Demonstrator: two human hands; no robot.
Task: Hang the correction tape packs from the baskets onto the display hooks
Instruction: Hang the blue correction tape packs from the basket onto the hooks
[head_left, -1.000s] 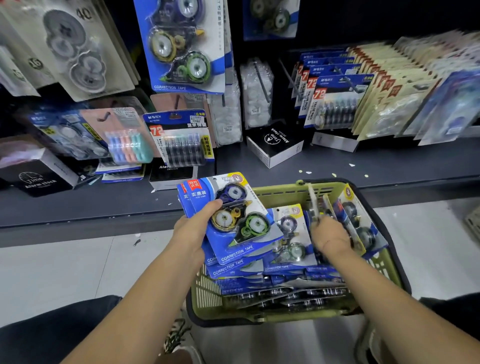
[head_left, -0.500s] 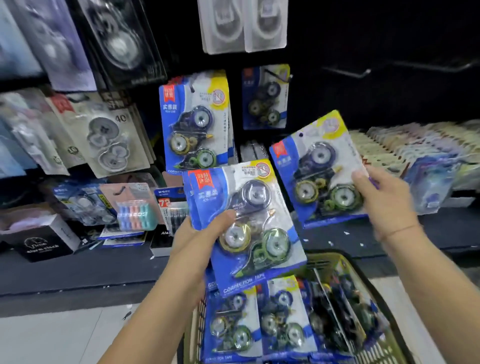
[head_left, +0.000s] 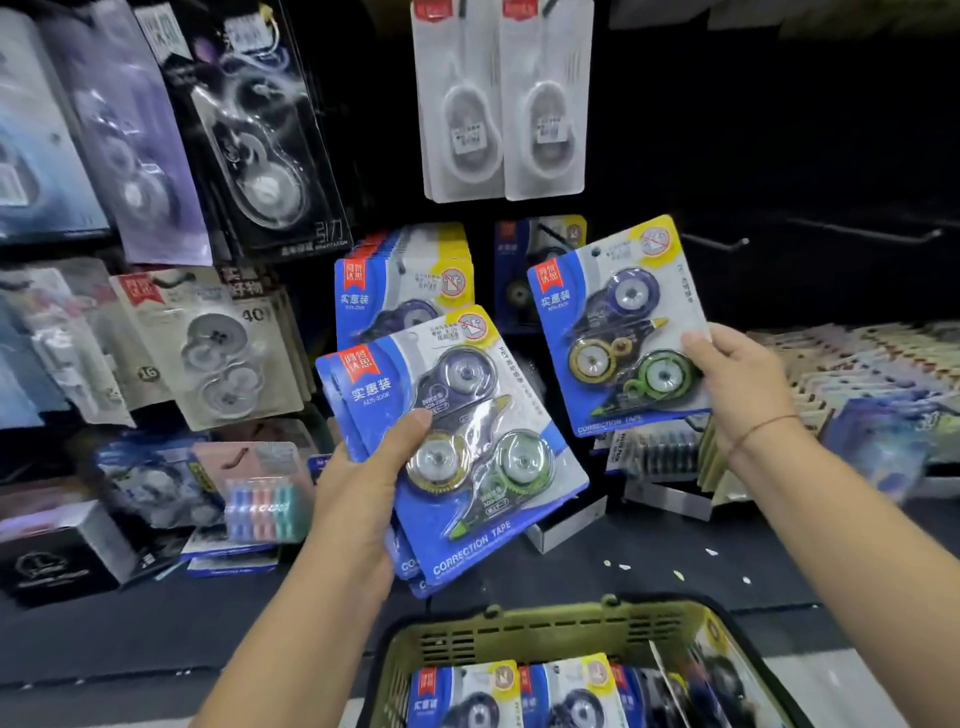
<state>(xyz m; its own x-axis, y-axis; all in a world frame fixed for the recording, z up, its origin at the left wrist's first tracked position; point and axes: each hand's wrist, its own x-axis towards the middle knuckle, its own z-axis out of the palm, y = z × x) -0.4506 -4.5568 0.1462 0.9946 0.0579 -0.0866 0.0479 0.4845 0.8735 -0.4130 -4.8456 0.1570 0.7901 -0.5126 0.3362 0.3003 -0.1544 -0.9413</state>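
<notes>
Correction tape packs (head_left: 457, 452) in a stack, gripped by left hand (head_left: 358, 493), thumb curled over the front, fingers behind. Single pack (head_left: 618, 332) pinched at its right edge by right hand (head_left: 737, 384), held nearly upright before the dark display wall (head_left: 779, 130), near a bare hook (head_left: 714, 241). Further packs (head_left: 462, 696) lying in green basket (head_left: 519, 631) below both hands. Hung packs (head_left: 405, 280) of same kind on the display, just behind the stack.

A single wide-angle camera rides on the person's head, facing forward and slightly down, close to the display wall (head_left: 779, 156). The shelf (head_left: 675, 582) crosses low, and the bottom edge cuts the basket (head_left: 519, 631).
</notes>
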